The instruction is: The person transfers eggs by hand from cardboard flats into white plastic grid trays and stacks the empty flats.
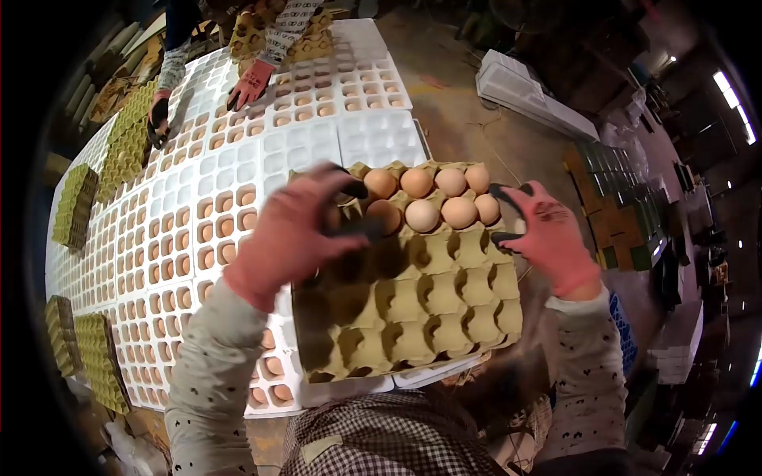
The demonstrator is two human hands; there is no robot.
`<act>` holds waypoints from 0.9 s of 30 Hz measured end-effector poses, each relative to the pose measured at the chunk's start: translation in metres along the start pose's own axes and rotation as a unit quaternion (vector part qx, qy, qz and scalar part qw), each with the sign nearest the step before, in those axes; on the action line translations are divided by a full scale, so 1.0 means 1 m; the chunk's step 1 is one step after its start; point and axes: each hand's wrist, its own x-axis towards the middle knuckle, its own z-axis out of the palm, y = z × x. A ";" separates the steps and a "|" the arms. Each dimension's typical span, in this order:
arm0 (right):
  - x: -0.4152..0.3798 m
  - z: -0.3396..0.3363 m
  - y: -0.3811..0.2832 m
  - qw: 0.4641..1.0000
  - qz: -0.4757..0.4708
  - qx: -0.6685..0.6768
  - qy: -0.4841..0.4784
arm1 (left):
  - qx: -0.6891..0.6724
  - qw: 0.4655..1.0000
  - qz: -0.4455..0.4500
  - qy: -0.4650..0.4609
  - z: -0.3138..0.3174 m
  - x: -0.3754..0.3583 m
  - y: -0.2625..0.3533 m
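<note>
A pulp egg tray [409, 305] lies in front of me, its near rows of cups bare. Brown eggs [421, 215] fill its far two rows on the right. My left hand [298, 230], in a pink glove with dark fingertips, is blurred over the tray's left side, thumb and fingers apart beside the leftmost eggs; whether it touches one is unclear. At the right edge my right hand [548, 234], gloved alike, has its thumb and fingers spread around the end of the egg rows, near the last eggs, holding nothing visible.
White foam trays [171, 246] with eggs cover the table. A co-worker's gloved hands [252, 84] reach over the far side. Stacked pulp trays [77, 205] stand along the left. White foam boxes [532, 95] and a glass-like stack [611, 186] are at the right.
</note>
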 end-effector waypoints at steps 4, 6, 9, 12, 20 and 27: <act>0.015 0.007 0.013 0.998 0.016 0.036 -0.043 | 0.218 0.974 0.059 -0.008 0.034 0.011 0.031; 0.017 0.002 0.012 0.991 0.000 0.129 -0.038 | 0.201 0.976 0.076 0.025 0.031 0.020 0.038; 0.011 0.005 -0.008 0.988 -0.012 0.153 -0.033 | 0.239 0.966 0.102 0.016 0.034 0.031 0.048; 0.014 0.013 -0.027 0.998 0.002 0.035 -0.047 | 0.266 0.955 0.130 -0.024 0.060 0.040 0.049; 0.000 0.009 -0.008 0.825 0.173 0.539 0.010 | -0.418 0.904 -0.019 -0.093 0.029 0.031 0.000; 0.042 -0.008 -0.119 0.838 0.113 0.532 -0.051 | -0.657 0.731 -0.173 -0.057 -0.052 -0.059 -0.079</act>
